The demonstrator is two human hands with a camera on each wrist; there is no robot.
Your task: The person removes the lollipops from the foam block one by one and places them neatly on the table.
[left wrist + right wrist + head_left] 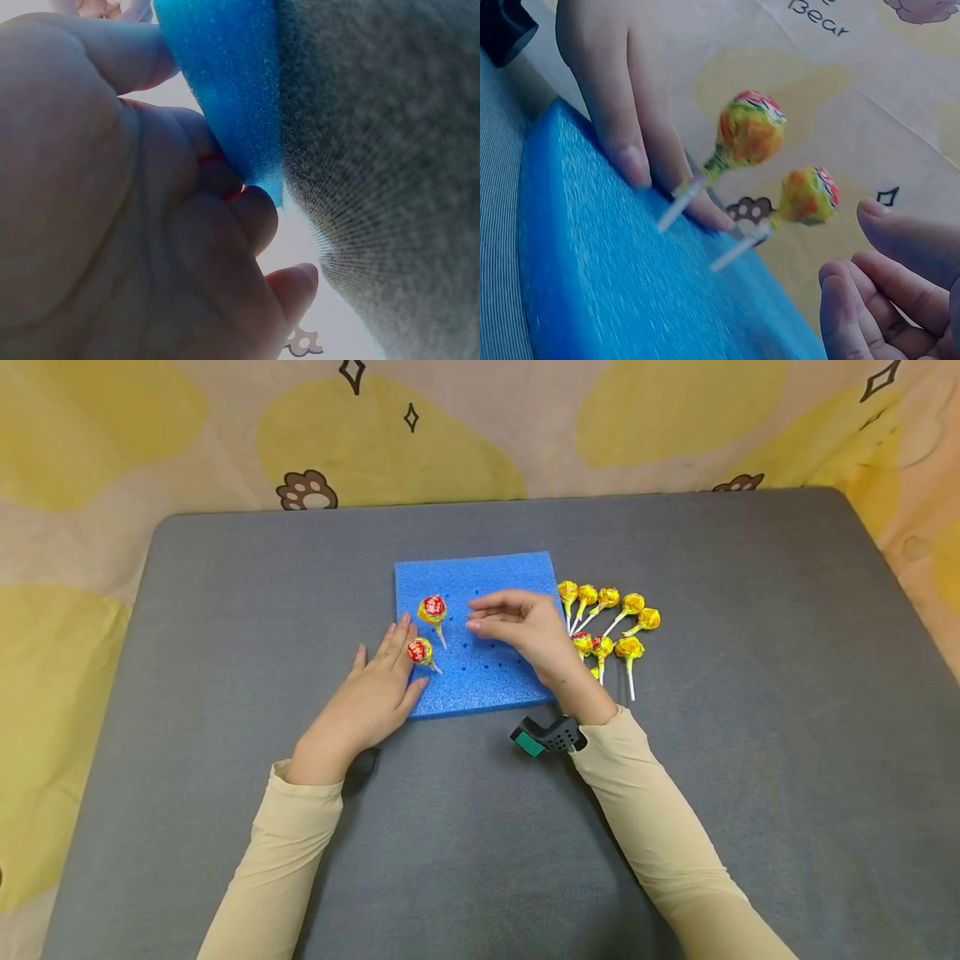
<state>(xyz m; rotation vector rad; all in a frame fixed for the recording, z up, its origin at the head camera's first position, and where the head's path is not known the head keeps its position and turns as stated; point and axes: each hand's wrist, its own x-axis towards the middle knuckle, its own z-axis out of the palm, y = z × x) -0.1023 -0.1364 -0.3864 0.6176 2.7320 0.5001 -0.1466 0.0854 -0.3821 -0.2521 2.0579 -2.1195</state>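
Note:
A blue foam board (472,693) dotted with small holes lies on the grey table. Two lollipops stand with their sticks in its left part: an upper lollipop (432,609) and a lower lollipop (420,651), both in red and yellow wrappers. My left hand (363,697) rests on the board's left edge, fingers extended beside the lower lollipop; the left wrist view shows its fingertips along the blue edge. Over the middle of the board hovers my right hand (528,631), its fingers loosely bent. In the right wrist view, nothing lies between its thumb and fingers.
Several yellow-wrapped lollipops (629,648) lie in two rows just right of the board, some partly behind the right forearm. A black wrist camera (551,735) sits at the right cuff. A patterned cloth (465,435) hangs behind the grey table (787,693).

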